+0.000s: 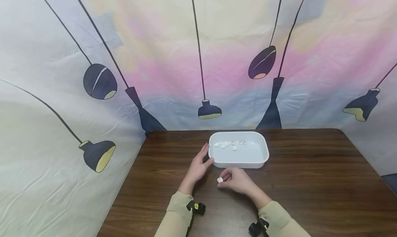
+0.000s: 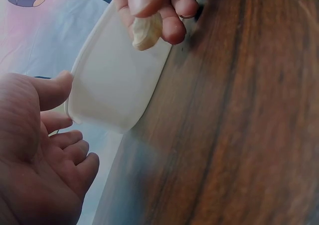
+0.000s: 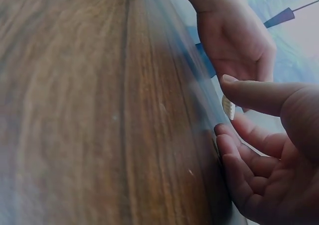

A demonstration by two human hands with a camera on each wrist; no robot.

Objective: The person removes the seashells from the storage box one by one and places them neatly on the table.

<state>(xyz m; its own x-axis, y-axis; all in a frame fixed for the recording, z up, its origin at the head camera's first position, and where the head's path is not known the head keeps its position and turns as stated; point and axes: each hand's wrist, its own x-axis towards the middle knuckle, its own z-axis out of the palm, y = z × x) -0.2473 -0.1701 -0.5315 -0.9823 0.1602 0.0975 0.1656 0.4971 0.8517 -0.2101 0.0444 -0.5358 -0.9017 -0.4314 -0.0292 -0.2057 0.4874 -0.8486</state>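
A white rectangular tray point(image 1: 240, 164) stands near the table's far edge, with several small white shells point(image 1: 235, 148) scattered over its floor. My left hand point(image 1: 198, 166) rests against the tray's left end, thumb near its front left corner and fingers relaxed along the side. In front of the tray, my right hand point(image 1: 238, 181) pinches a small pale shell point(image 1: 220, 179) between thumb and fingertips, above the table. Ribs show along this held shell point(image 3: 228, 107) in the right wrist view. The left wrist view shows the tray's outer wall point(image 2: 112, 80) behind it.
A dark brown wooden table point(image 1: 310, 182) extends to both sides of the tray. Behind it hangs a pastel cloth point(image 1: 229, 89) printed with dark lamps. Each sleeve carries a small black wrist camera point(image 1: 196, 207).
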